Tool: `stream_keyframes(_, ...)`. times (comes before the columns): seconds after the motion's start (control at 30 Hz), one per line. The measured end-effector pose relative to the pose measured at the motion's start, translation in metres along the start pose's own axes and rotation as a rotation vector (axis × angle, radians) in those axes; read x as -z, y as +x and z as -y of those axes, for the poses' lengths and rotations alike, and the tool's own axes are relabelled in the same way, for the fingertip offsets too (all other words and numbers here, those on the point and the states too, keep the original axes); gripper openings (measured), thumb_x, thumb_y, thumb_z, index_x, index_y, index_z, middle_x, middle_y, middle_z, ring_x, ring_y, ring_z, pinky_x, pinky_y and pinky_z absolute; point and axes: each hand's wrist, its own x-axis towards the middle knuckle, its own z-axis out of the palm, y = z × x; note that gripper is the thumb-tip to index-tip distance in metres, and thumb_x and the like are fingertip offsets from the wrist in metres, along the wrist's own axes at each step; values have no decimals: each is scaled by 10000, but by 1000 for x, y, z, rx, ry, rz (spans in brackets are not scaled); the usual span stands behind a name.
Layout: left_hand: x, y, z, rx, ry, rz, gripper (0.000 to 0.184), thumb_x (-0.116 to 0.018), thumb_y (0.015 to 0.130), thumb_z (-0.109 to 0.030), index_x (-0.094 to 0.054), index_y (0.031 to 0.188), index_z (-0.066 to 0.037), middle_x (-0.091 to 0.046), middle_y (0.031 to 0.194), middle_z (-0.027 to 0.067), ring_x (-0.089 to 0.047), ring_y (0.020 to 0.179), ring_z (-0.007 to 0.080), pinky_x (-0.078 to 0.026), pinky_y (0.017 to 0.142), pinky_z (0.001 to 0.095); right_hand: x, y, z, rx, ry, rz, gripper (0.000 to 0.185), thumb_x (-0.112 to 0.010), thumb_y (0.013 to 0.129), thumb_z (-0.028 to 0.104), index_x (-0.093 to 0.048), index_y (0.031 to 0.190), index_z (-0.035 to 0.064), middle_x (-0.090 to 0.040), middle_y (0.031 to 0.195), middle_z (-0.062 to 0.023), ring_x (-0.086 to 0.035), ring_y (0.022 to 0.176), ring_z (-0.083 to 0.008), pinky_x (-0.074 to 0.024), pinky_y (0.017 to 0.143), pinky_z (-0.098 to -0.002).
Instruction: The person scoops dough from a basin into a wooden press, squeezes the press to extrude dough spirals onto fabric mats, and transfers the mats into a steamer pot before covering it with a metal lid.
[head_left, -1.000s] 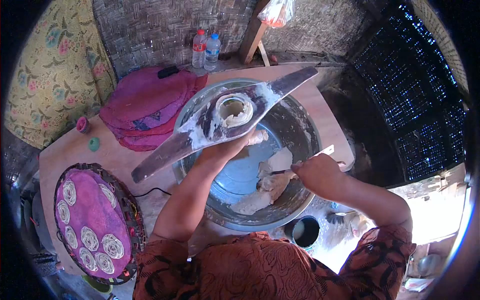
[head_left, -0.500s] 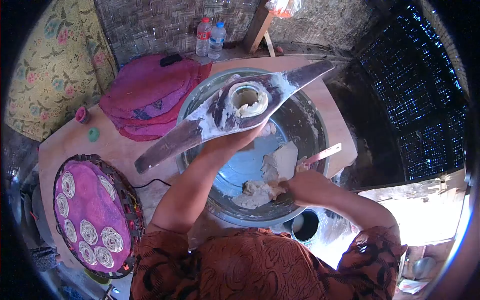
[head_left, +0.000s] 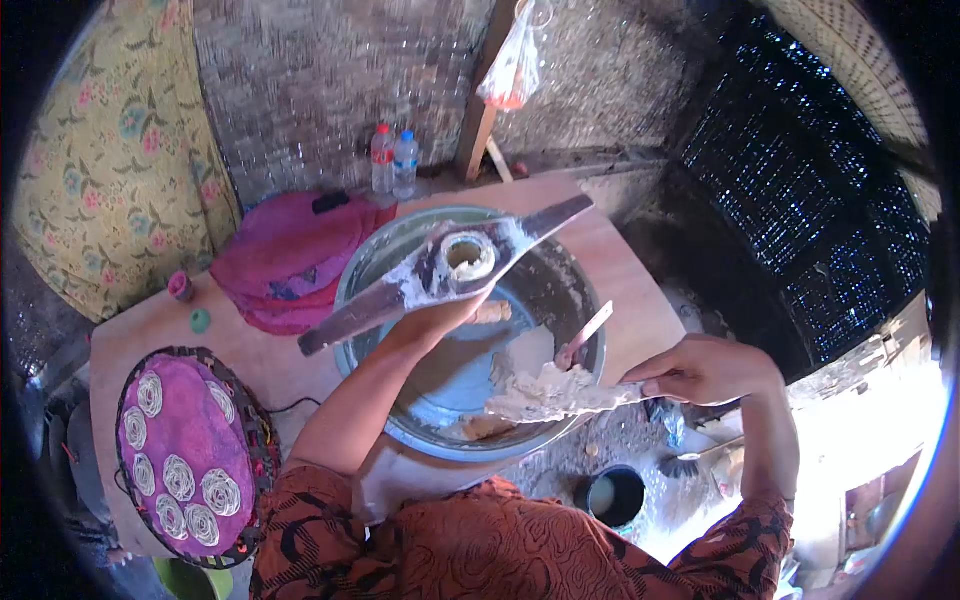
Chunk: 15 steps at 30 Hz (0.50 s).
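My left hand is closed under a two-handled wooden press, partly hidden by it. The press has a round hole in its middle with pale dough around the rim, and it is held above a wide grey basin. Held by one end in my right hand is a long strip of pale dough, ragged along its upper edge. It stretches from the fingers across the basin's right side; whether something lies under the dough I cannot tell. Behind it, a flat-handled tool leans in the basin.
On the left, a round tray carries pink cloth with several noodle nests. Pink cloths lie stacked behind the basin's left side. Two bottles stand by the wall. A dark bucket sits below on the right.
My right hand has risen and moved right out of the basin, drawing the dough into a long strip. The view has shifted, and the press appears lower and farther from the camera.
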Motion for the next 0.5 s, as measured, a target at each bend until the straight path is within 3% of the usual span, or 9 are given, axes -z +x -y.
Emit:
stream_keyframes(0.03, -13, 0, 8, -313, 266, -167, 408, -684, 759, -204, -583, 1150, -149, -591, 1123, 77, -543, 1057, 248, -391, 950, 412, 7, -17, -2, 6, -11, -31, 289, -540, 907, 217, -603, 1182, 159, -678, 900, -110, -648, 715, -246, -480, 665, -337)
stream_keyframes(0.07, -13, 4, 2, -219, 76, -46, 402, -693, 750, -186, -589, 1135, -140, -594, 1103, 66, -552, 1028, 241, -401, 933, 391, 14, -34, -6, 132, 51, -118, 289, -551, 905, 210, -604, 1173, 116, -672, 838, -107, -629, 677, -198, -470, 627, -317)
stream_keyframes(0.1, -5, 15, -12, -187, -189, -183, 319, -707, 730, -183, -617, 1028, -112, -607, 982, 54, -580, 908, 230, -447, 827, 369, 21, -50, -6, 261, 110, -204, 294, -561, 904, 203, -605, 1164, 73, -666, 776, -103, -610, 639, -149, -459, 590, -296)
stream_keyframes(0.17, 15, 34, -39, -222, -229, -222, 269, -733, 678, -206, -614, 893, -96, -589, 847, 62, -581, 779, 240, -466, 686, 354, 41, -86, 7, 37, 248, -220, 304, -578, 902, 206, -607, 1144, 26, -591, 645, -43, -513, 576, -68, -409, 518, -247)
stream_keyframes(0.23, 22, 51, -51, -289, -206, -215, 335, -751, 635, -236, -609, 898, -86, -590, 837, 82, -586, 780, 270, -474, 692, 366, 51, -105, 3, 88, 303, -306, 332, -573, 910, 258, -608, 1138, 19, -459, 558, 28, -392, 500, -48, -308, 441, -231)
stream_keyframes(0.3, 28, 67, -64, -363, -166, -185, 467, -789, 549, -296, -598, 909, -66, -591, 819, 121, -597, 782, 328, -489, 703, 389, 63, -118, 7, 1, 385, -344, 351, -591, 899, 260, -614, 1089, -34, -506, 598, 11, -423, 507, -47, -335, 442, -220)
stream_keyframes(0.37, 38, 85, -76, -423, -156, -200, 367, -709, 616, -247, -593, 909, -59, -613, 894, 114, -613, 785, 315, -501, 672, 379, 67, -124, 16, -36, 80, -514, 296, -599, 882, 244, -634, 1045, 0, -536, 591, 0, -484, 514, -82, -368, 464, -249)
stream_keyframes(0.43, 44, 104, -90, -560, 107, -226, 337, -686, 635, -258, -590, 891, -61, -610, 890, 116, -613, 788, 305, -496, 648, 383, 59, -131, 30, 82, -602, -907, 204, -585, 845, 191, -654, 951, 31, -613, 639, -61, -578, 542, -183, -418, 504, -300)
stream_keyframes(0.5, 66, 106, -123, -597, 140, -244, 321, -688, 653, -294, -583, 863, -75, -609, 834, 102, -614, 759, 298, -490, 620, 384, 38, -122, 61, -45, -954, -1031, 162, -577, 742, 123, -665, 844, 31, -624, 665, -132, -662, 719, -207, -483, 567, -324)
